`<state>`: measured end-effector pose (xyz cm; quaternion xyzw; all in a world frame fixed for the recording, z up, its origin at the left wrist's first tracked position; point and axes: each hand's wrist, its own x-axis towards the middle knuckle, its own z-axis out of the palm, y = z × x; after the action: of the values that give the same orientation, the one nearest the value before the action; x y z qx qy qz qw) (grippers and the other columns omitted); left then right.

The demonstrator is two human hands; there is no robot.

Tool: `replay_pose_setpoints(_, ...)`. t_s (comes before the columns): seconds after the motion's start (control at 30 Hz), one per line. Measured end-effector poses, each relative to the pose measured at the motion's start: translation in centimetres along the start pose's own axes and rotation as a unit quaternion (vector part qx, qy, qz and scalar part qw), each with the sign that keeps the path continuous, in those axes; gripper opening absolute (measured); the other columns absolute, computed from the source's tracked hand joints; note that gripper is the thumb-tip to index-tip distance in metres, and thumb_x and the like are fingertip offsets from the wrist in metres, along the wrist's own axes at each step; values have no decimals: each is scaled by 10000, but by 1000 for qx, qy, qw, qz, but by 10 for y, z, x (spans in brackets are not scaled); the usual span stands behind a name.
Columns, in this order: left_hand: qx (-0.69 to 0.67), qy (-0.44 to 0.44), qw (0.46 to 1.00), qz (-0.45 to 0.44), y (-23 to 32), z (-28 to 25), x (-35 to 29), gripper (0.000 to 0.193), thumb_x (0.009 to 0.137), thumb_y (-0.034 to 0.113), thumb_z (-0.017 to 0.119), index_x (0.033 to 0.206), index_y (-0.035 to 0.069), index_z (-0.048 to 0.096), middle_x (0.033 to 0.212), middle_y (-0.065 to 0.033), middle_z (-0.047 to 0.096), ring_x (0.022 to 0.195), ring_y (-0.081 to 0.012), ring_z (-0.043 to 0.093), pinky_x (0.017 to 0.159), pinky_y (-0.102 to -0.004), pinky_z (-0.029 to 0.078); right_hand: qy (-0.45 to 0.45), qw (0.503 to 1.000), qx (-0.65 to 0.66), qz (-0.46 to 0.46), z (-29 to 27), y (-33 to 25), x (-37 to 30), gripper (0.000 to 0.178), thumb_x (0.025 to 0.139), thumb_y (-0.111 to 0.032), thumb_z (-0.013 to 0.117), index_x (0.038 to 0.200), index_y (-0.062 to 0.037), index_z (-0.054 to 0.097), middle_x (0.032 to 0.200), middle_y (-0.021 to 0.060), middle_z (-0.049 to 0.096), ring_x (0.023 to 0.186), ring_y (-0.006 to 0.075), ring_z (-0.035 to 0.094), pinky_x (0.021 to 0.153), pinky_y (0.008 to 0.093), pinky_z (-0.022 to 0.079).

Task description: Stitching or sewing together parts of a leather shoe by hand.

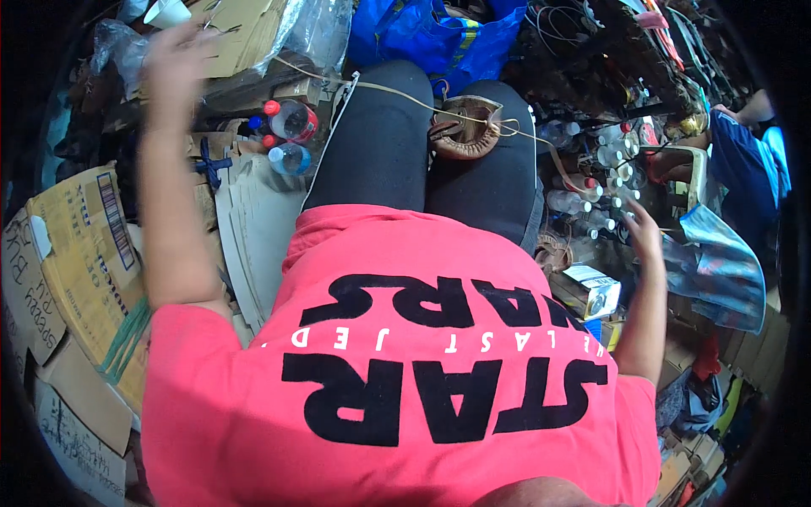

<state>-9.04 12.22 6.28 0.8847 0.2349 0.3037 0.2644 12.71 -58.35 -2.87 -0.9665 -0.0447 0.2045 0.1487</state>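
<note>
Here | brown leather piece [466,150] on lap [372,152] | bottles [568,202] right | cardboard [80,245] left

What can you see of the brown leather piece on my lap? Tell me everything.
The leather piece looks like brown leather, curved like a shallow cup, with a puckered near side, a paler inside and a darker part at its left. It lies opening upward over the gap between your thighs, mostly on the right thigh. A thin, pale cord crosses it, looping at its right edge. Neither hand touches it.
</note>
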Motion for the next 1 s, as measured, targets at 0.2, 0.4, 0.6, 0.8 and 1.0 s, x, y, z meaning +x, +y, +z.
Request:
replay_pose_setpoints(0.2, -129, -307, 913, 237, 129, 147, -103, 483, 806, 163, 645, 1273, 120, 527, 1197, -136, 587, 1102, -293, 560, 958, -329, 428, -151, 910, 322, -213, 59, -237, -36, 338, 886, -193, 635, 1182, -50, 556, 809, -34, 548, 753, 50, 471, 676, 207, 395)
replay_pose_setpoints(0.4, -118, -312, 929, 158, 105, 135, -93, 183, 874, 173, 589, 798, 8, 564, 706, -147, 548, 623, -224, 540, 605, -337, 433, -137, 927, 285, -201, 58, -239, -19, 259, 887, -258, 636, 745, -65, 537, 682, -80, 435, 640, 34, 373, 568, 209, 317)
replay_pose_setpoints(0.6, -252, -192, 946, 69, 74, 132, -82, 184, 869, 166, 601, 979, 32, 662, 944, -57, 643, 903, -180, 595, 816, -294, 460, -122, 945, 263, -150, 39, -229, -17, 279, 939, -211, 532, 1175, -86, 613, 964, 44, 556, 741, 97, 512, 676, 228, 443)
replay_pose_setpoints(0.8, -216, -387, 871, 210, 144, 168, -68, 271, 829, 187, 638, 1053, 35, 646, 1036, -104, 641, 987, -226, 599, 885, -335, 456, -78, 924, 230, -297, 29, -255, -6, 242, 820, 4, 621, 1052, -49, 667, 856, 28, 575, 721, 106, 565, 699, 234, 478)
replay_pose_setpoints(1.0, -205, -512, 820, 156, 156, 206, -64, 292, 751, 281, 708, 951, 69, 689, 876, -109, 687, 832, -248, 657, 755, -329, 499, -114, 915, 198, -332, 31, -272, 2, 140, 757, 39, 672, 874, -38, 681, 867, -3, 569, 821, 90, 567, 739, 234, 463)
